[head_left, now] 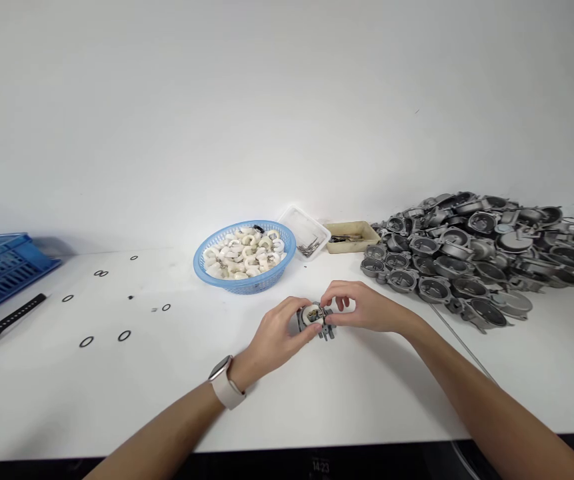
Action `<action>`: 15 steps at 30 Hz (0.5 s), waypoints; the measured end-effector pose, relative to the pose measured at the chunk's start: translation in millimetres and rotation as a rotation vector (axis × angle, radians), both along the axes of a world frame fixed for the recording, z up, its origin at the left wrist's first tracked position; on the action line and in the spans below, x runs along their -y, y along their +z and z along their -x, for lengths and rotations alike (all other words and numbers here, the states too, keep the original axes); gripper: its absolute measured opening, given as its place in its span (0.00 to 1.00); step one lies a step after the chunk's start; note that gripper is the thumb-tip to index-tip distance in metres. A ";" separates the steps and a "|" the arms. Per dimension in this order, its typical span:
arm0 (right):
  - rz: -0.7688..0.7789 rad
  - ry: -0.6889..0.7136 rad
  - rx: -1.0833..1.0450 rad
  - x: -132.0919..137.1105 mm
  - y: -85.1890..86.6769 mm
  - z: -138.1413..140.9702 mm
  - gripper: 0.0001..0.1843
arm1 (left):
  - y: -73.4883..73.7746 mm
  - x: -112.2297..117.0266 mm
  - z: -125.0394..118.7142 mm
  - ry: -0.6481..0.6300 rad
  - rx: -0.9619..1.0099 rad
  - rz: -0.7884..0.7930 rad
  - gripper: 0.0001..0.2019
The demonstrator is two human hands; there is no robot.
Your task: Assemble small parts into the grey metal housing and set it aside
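Note:
A grey metal housing (327, 331) rests on the white table in front of me, with a white plastic ring (307, 315) seated in its round opening. My left hand (279, 337) grips the housing from the left, thumb near and fingers on the far side. On the right side of the same part, my right hand (354, 305) has its thumb and fingertips closed at the ring's edge. Small metal bits show inside the ring. Whether a small piece is pinched in the right fingertips is too fine to tell.
Beyond my hands stand a blue basket (245, 287) of white rings, a white tray (294, 223) of metal pins and a beige tray (353, 247). Grey housings (467, 257) pile up at right. Black rings (125, 335), a black strap (9, 321) and a blue crate (4, 273) lie left.

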State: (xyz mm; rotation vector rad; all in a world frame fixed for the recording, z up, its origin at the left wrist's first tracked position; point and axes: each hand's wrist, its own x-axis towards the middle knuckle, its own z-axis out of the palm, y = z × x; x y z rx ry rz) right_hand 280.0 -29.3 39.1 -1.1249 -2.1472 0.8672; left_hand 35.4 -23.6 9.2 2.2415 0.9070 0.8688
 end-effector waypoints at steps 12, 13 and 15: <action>0.027 -0.003 0.025 2.0 2.7 -2.1 0.19 | 0.4 -0.1 0.2 -0.012 -0.014 0.020 0.17; 0.037 -0.001 0.020 2.7 3.2 -1.7 0.23 | 0.5 0.1 0.4 -0.008 -0.017 0.025 0.17; 0.052 0.013 0.000 4.5 3.1 1.5 0.32 | 0.5 0.3 1.3 0.017 -0.016 0.032 0.18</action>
